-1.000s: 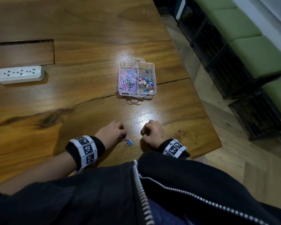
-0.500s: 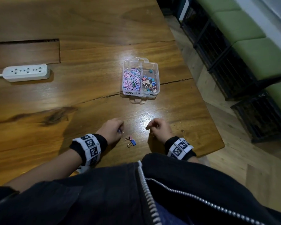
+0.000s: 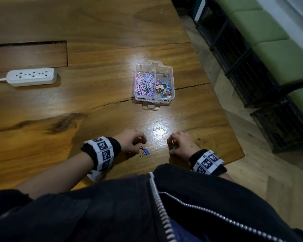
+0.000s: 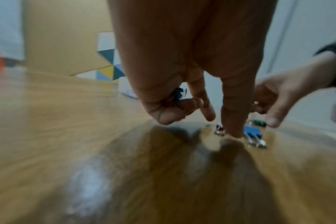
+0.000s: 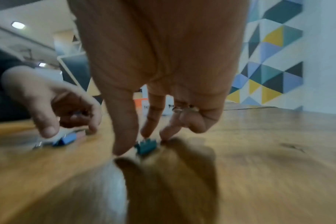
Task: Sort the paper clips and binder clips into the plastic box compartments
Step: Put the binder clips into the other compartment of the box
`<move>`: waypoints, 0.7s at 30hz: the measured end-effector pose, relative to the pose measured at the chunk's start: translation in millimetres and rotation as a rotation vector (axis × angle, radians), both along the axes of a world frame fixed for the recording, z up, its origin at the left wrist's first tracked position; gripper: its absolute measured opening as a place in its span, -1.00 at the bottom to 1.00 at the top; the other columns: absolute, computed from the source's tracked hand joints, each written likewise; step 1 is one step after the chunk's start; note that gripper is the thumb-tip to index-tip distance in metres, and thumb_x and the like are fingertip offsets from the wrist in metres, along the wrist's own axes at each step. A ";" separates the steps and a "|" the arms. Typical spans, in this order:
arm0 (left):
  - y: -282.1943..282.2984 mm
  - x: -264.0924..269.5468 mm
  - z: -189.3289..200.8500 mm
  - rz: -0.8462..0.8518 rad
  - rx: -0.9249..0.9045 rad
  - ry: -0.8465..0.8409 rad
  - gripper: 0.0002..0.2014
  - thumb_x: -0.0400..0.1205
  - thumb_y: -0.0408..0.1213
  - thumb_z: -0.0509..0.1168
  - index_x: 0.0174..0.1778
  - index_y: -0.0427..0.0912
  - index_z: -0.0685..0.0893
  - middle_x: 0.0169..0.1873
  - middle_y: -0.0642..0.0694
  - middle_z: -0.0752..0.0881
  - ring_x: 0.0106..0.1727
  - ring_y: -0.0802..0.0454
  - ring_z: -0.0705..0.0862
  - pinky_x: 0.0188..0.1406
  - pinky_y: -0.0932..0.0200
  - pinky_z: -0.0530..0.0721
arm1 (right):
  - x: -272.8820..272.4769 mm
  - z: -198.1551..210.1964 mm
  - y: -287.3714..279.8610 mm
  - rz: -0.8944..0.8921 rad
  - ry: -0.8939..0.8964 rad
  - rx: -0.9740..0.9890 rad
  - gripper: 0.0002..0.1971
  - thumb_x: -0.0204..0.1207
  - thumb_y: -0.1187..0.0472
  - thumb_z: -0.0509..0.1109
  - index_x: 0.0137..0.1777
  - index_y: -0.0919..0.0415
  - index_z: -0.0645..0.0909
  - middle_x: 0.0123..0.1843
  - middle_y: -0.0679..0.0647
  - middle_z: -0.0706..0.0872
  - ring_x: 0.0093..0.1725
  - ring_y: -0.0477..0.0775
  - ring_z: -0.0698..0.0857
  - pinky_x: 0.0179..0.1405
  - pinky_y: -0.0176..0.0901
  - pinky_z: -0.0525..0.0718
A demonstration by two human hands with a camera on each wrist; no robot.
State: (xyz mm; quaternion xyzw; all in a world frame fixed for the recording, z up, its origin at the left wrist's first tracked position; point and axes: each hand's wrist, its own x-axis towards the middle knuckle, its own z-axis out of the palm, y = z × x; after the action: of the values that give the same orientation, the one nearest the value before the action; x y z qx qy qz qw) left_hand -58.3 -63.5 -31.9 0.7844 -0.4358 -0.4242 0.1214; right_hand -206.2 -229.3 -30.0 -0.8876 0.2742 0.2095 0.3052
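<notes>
A clear plastic box point(image 3: 171, 79) stands mid-table, with paper clips point(image 3: 144, 83) in its left compartment and binder clips point(image 3: 164, 89) in its right. A pink binder clip point(image 3: 144, 147) and a blue binder clip point(image 3: 147, 151) lie near the front edge. My left hand point(image 3: 139, 143) reaches its fingertips point(image 4: 234, 133) down beside them, and its curled fingers hold a dark blue binder clip point(image 4: 179, 94). My right hand point(image 3: 171, 147) pinches a teal binder clip point(image 5: 147, 145) that sits on the table. Its curled fingers hold another clip by the wire handle point(image 5: 184, 109).
A white power strip point(image 3: 31, 76) lies at the left of the wooden table point(image 3: 94, 105). The table's right edge point(image 3: 234, 135) drops to the floor, with black crates point(image 3: 248, 72) and green cushions beyond. My dark jacket covers the near edge.
The left hand's fingers have come down next to the pink and blue clips. The right hand has lowered its fingers onto a teal clip. The view has shifted slightly.
</notes>
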 end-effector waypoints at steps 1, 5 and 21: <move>1.0 -0.9 -1.3 -0.021 0.003 -0.035 -0.63 0.49 -0.27 0.40 0.23 -0.05 0.58 0.03 0.10 0.45 0.10 0.15 0.45 0.15 0.24 0.51 | -2.5 -1.9 1.6 -0.022 -0.033 0.002 -0.76 0.38 0.27 0.46 0.04 0.17 0.57 0.13 0.08 0.52 0.13 0.00 0.43 0.08 -0.21 0.42; 3.7 -3.2 -1.3 -0.079 -0.022 -0.119 -0.74 0.54 -0.18 0.35 0.14 -0.06 0.64 -0.03 0.06 0.43 0.03 0.14 0.44 0.02 0.28 0.46 | -4.9 -5.6 7.8 -0.060 -0.088 0.036 -0.95 0.46 0.31 0.37 -0.09 0.23 0.59 0.03 0.14 0.62 0.06 0.08 0.58 0.01 -0.22 0.50; 1.5 -6.7 -8.0 -0.068 -0.048 -0.198 -0.73 0.56 -0.12 0.31 0.15 -0.08 0.60 0.04 -0.07 0.49 -0.02 0.09 0.45 -0.04 0.20 0.47 | 29.1 -6.0 53.9 0.196 -0.058 0.096 -0.74 0.40 0.06 0.44 -0.08 0.23 0.53 -0.09 0.13 0.53 -0.07 0.05 0.49 -0.21 -0.21 0.39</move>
State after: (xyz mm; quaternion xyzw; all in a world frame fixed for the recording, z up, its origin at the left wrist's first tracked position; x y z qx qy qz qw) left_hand -65.0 -62.0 -39.9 0.8041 -0.4822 -0.3380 0.0821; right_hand -177.0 -175.4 -35.9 -0.9002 0.1670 0.2255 0.3331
